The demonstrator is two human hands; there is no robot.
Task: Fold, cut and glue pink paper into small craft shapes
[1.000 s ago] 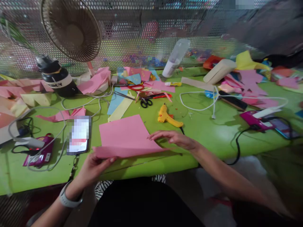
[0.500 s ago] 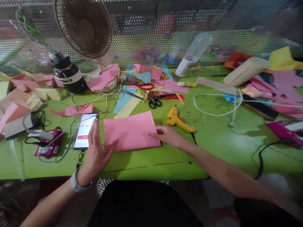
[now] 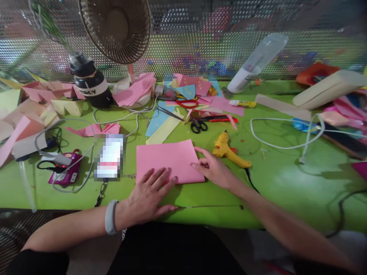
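Left hand (image 3: 147, 195) lies spread on pink paper (image 3: 169, 156) near the front edge of the worktop (image 3: 212, 217), apparently steadying it; right hand (image 3: 215, 170) is half-curled alongside, pinch unconfirmed.

Pink paper (image 3: 168, 156) lies folded on the green table (image 3: 281, 177).

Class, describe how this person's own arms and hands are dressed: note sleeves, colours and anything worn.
The left hand is ungloved, with a light grey band around its wrist and a black sleeve higher up that arm. The right hand is also ungloved, its wrist and forearm uncovered; dark cloth shows near the bottom edge. Whether the nails are painted is too small to tell.
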